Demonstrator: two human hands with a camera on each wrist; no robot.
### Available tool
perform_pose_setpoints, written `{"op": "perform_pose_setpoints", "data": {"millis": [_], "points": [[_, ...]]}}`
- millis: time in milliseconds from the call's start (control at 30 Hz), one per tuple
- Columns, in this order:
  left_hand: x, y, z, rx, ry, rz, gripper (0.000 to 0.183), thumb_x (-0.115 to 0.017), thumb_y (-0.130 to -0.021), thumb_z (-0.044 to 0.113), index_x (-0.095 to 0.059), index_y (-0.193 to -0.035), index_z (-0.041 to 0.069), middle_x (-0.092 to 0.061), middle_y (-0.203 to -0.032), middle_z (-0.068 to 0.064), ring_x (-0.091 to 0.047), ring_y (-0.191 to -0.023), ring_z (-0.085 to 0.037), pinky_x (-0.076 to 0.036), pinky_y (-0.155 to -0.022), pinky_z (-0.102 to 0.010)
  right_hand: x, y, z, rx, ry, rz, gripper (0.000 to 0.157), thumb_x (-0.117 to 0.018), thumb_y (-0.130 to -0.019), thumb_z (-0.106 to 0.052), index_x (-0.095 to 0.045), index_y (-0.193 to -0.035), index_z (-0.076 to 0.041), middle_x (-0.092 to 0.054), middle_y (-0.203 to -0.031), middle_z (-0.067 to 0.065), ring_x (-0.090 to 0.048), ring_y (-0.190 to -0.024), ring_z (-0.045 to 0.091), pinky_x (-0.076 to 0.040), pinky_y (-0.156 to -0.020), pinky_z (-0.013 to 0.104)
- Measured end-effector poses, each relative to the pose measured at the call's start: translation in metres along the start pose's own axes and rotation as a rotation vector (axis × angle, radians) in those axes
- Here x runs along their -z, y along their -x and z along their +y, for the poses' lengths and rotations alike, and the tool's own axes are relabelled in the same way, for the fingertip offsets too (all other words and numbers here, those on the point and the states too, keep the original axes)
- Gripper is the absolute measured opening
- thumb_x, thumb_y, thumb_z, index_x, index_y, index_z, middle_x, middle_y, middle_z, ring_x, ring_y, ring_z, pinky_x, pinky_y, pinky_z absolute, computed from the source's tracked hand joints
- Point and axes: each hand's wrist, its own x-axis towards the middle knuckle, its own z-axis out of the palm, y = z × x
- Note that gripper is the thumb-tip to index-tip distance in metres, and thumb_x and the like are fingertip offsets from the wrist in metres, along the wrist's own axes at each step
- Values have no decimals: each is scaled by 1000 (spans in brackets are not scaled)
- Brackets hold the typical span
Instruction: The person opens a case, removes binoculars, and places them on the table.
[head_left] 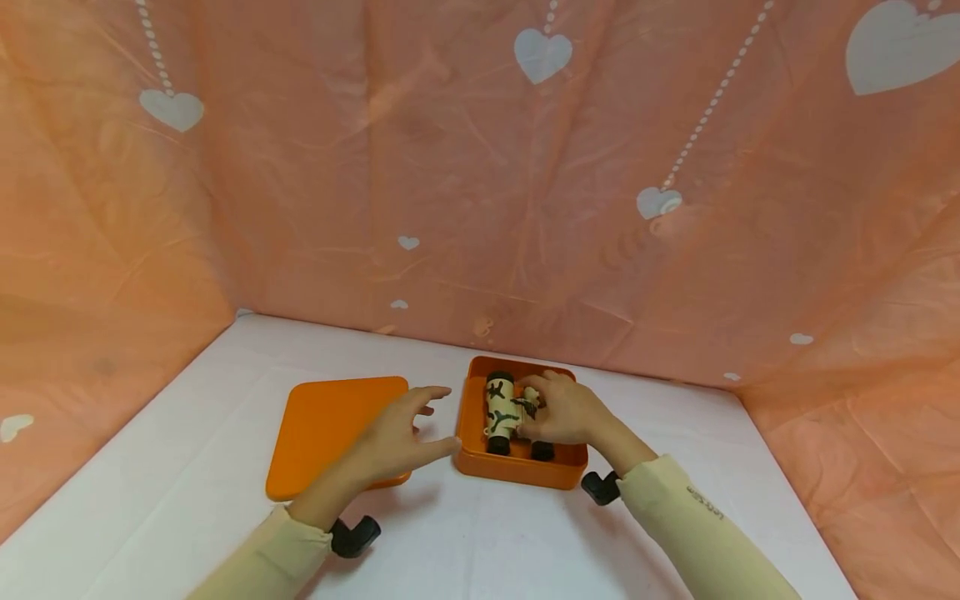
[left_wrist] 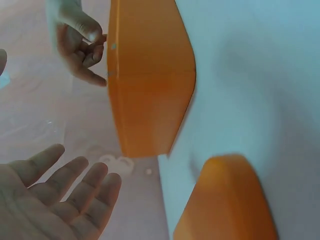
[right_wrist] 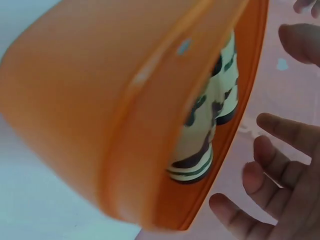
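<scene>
Camouflage-patterned binoculars (head_left: pixel 501 410) with black ends lie inside an orange box (head_left: pixel 517 472). Over the box's right half is my right hand (head_left: pixel 567 408), fingers spread and loosely bent; the right wrist view has it apart from the binoculars (right_wrist: pixel 192 150), with nothing between the fingers. It covers part of the right barrel in the head view. My left hand (head_left: pixel 393 439) hovers between the box and a flat orange lid (head_left: pixel 330 425), its thumb near the box's left wall. In the left wrist view the left hand's fingers (left_wrist: pixel 82 192) are extended, holding nothing.
The lid lies left of the box on a white-covered table (head_left: pixel 480 542). Behind and at both sides hangs a pink-orange curtain (head_left: pixel 465 167) with white hearts. A black wrist mount (head_left: pixel 355 537) sticks out below the left wrist, another (head_left: pixel 600 488) below the right.
</scene>
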Motion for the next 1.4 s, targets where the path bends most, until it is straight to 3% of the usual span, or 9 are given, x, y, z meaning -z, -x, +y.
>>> {"op": "perform_pose_setpoints", "data": {"millis": [167,267,400,600,733,967,1400], "points": [[-14,-8,-4,16,-9,-8,74,-78,-77,42,-47,-141,21,-49,-143,-1,-58,-119,-28,-53,-91,-50,-3,-4,6,-30,3,-42,71,-75,-72,-46,-57,-133,-14,-65,-120,5,-62,-100,20,-53,-90,46],[-22,-13,-7,33,-10,-15,78,-78,-76,42,-45,-143,20,-47,-145,-2,-58,-120,-27,-51,-94,-51,-6,-6,11,-47,9,-65,73,-76,-71,-47,-56,-134,-16,-70,-97,-1,-61,-84,15,-55,-85,43],[-30,-18,-9,61,23,-21,83,-79,-75,42,-42,-145,18,-45,-146,-5,-58,-120,-26,-50,-96,-51,-7,-8,15,-58,28,-94,75,-76,-72,-49,-54,-136,-17,-61,-69,-9,-56,-70,11,-55,-79,41],[-39,-26,-11,72,65,-25,89,-81,-73,41,-39,-147,14,-45,-145,-9,-58,-118,-28,-52,-94,-47,-9,-10,19,-53,60,-114,76,-75,-73,-50,-53,-137,-17,-58,-64,-10,-57,-67,11,-56,-77,42],[-42,-31,-14,68,78,-26,90,-82,-72,40,-39,-147,12,-47,-143,-10,-57,-115,-28,-53,-92,-47,-11,-12,21,-48,76,-119,75,-75,-74,-50,-53,-137,-17,-61,-67,-8,-57,-67,11,-56,-77,41],[-46,-37,-18,87,109,-43,95,-84,-69,38,-37,-148,13,-46,-142,-10,-56,-115,-25,-51,-95,-46,-15,-14,20,-54,62,-126,77,-76,-72,-51,-53,-138,-17,-71,-107,5,-64,-83,17,-56,-82,45],[-48,-40,-18,118,159,-73,103,-87,-66,35,-31,-151,15,-45,-142,-11,-54,-121,-29,-47,-102,-49,-20,-19,23,-34,80,-124,76,-78,-71,-52,-55,-134,-17,-70,-114,5,-66,-95,21,-55,-85,45]]}}
